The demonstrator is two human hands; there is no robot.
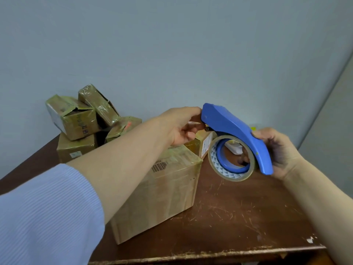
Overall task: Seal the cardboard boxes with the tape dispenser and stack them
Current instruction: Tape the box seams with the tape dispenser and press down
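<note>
A blue tape dispenser (236,131) with a roll of brown tape (232,159) is held in the air above the table. My right hand (277,152) grips its rear handle. My left hand (183,127) pinches at the front end of the dispenser, by the cutter. Below my left forearm stands a large cardboard box (164,190) with a barcode label, wrapped in tape. Behind the dispenser, a smaller box (203,143) with a white label is partly hidden.
A loose pile of several small taped boxes (82,119) sits at the back left against the grey wall. The scratched brown table (238,217) has its front edge close to me, with a chipped corner at the right.
</note>
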